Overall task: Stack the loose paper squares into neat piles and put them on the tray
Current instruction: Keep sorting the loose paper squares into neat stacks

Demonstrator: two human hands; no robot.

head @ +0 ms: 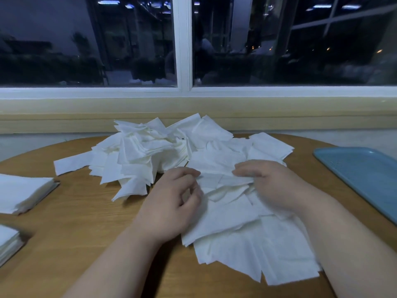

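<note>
A round wooden table (86,211) carries a wide mess of loose paper squares (150,151) - a tall tumbled heap at the far middle, running right and near into a flatter spread of overlapping sheets that reaches almost to the near edge. Both hands are at that flatter spread. The left hand (169,207) sits at its left border with the fingers curled in tight toward the palm and the thumb close to the forefinger; whether a sheet is caught between them cannot be told, as the hand is blurred. The right hand (272,186) lies on top of the sheets, fingers gently bent and pointing left, the thumb hidden underneath, so it is unclear whether it pinches paper or only rests on it. The two hands are near each other, apart, with white paper between them. At the left edge of the table stands a neat pile (21,192) of squares, and nearer, cut by the frame, a second pile (8,241). The blue tray (365,168) lies at the far right, well apart from the piles - no paper shows on the part in view. Beyond the table is a dark window (184,50).
</note>
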